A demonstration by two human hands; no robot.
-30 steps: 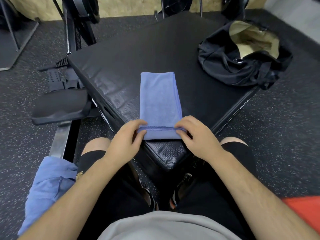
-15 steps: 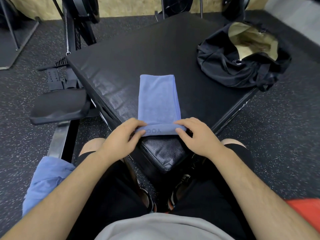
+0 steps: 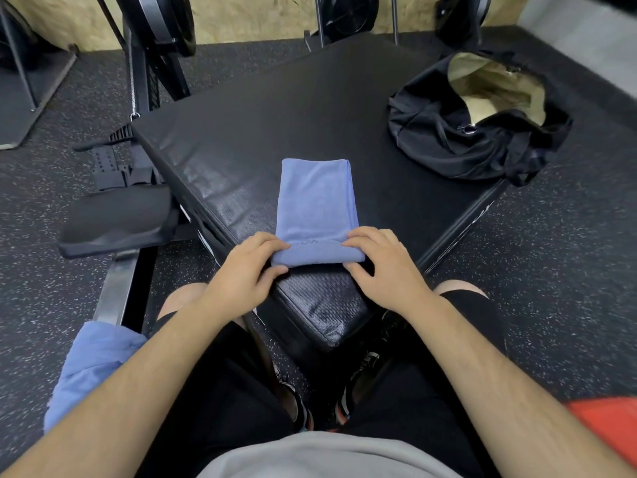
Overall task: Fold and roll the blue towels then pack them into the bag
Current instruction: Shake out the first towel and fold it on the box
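Two blue towels were in view. One crumpled towel [image 3: 93, 370] lay at the far left, beside the person's knee. The left hand [image 3: 241, 270] pinched the left end of the small roll on the second towel [image 3: 315, 201], which lay as a long folded strip on the black padded box [image 3: 275, 108]. The right hand [image 3: 382, 267] pinched the right end. One black bag [image 3: 448, 146] sat open at the box's right corner.

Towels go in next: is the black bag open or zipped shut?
Open. The black bag gapes at the top, showing its tan lining; nothing blue is visible inside.
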